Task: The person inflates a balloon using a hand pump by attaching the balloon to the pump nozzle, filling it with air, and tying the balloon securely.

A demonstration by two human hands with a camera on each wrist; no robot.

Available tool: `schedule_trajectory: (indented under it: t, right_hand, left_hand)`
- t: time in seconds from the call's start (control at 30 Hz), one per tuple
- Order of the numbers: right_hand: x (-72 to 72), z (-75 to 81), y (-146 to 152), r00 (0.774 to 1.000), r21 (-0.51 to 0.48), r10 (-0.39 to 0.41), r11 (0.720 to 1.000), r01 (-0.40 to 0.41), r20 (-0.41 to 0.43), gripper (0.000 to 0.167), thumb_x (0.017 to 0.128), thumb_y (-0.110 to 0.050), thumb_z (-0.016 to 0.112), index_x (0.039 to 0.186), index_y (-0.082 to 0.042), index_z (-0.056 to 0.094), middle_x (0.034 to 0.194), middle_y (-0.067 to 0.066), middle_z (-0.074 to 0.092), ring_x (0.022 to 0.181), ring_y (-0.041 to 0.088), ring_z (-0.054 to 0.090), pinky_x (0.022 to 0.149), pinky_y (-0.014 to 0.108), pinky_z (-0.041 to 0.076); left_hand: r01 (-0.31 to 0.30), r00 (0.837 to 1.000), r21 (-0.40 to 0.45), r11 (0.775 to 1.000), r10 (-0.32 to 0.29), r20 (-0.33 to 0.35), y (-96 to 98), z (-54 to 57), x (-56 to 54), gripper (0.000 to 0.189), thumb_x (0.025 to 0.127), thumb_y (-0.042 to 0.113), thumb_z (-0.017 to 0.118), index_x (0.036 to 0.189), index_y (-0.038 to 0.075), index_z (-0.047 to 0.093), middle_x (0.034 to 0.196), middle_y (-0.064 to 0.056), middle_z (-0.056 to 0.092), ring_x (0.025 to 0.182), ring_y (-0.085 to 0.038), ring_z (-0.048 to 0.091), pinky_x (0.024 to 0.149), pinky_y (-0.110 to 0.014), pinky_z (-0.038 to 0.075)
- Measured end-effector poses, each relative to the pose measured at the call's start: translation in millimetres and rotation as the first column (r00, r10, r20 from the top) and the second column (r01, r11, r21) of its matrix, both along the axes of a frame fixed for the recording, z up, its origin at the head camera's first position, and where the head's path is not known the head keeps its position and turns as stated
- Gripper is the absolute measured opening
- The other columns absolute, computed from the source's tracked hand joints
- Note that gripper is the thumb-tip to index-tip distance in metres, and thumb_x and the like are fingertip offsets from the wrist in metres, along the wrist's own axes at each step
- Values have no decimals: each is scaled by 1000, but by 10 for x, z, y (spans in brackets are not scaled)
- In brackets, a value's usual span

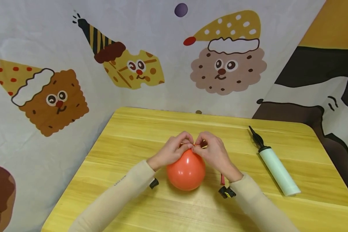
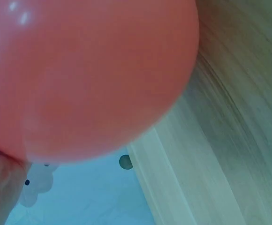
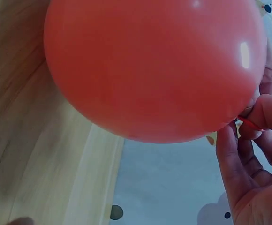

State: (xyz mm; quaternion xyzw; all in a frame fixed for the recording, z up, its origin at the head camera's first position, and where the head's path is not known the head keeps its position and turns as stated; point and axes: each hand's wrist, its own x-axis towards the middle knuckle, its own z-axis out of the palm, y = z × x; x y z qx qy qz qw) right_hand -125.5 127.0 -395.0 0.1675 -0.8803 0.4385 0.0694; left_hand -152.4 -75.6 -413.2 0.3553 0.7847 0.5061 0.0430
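An inflated red-orange balloon [image 1: 186, 172] is held over the middle of the table, its neck pointing away from the person. The left hand [image 1: 174, 149] pinches the neck between thumb and curled fingers. From the other side, the right hand [image 1: 213, 149] pinches there too, the fingertips of both hands almost meeting. In the right wrist view a thin stretched red strip of the neck [image 3: 251, 123] runs between the fingers. The round balloon body [image 2: 89, 79] fills much of the left wrist view and hides most of the left hand there.
A hand pump [image 1: 279, 172] with a pale green barrel and black nozzle lies at the right of the wooden table [image 1: 127, 193]. A small flat red piece [image 1: 222, 179] lies partly behind the right wrist. A cloth backdrop [image 1: 174, 100] with cartoon figures stands behind the table.
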Motion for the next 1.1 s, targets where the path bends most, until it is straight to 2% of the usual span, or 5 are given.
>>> schedule_trajectory:
  t: [0.37,0.7,0.83,0.97,1.1]
  right_hand:
    - [-4,-55,-29,1000,-51,-24,998,24,1,20,81,1,76,81,-14,63,92,3,63,82,20,66,70,35,60]
    - [6,-86,14,999,-113,6,994,-1,39,21,83,2,74,84,-17,65,95,2,64,82,19,67,72,36,61]
    - [10,-127,11,1000,-95,7,995,-5,22,20,82,3,74,82,-15,66,91,0,64,82,18,66,72,34,60]
    - [7,-148,-23,1000,-63,-25,998,26,12,17,81,3,74,81,-12,66,89,1,65,84,18,69,71,33,61]
    - [15,-151,-58,997,-43,-59,997,62,54,17,82,0,76,83,-13,65,90,1,66,86,19,68,71,33,60]
  left_hand:
    - [-66,985,-18,998,62,-161,-2,-14,37,12,100,1,65,108,6,72,103,-5,76,96,-15,73,86,-27,59]
    - [-156,980,78,985,144,140,-29,-14,71,11,95,8,75,104,10,81,98,1,79,91,-11,74,80,-30,61]
    - [-104,990,-45,994,98,-105,-15,15,47,11,94,6,76,103,9,81,100,-1,79,93,-13,75,83,-25,59]
    - [-101,928,-170,980,31,-370,10,54,32,12,94,5,77,106,8,78,102,-3,78,94,-15,76,84,-24,59]
    - [-111,895,-226,968,-2,-447,24,82,36,14,94,6,76,108,8,75,102,-3,78,93,-14,75,81,-25,60]
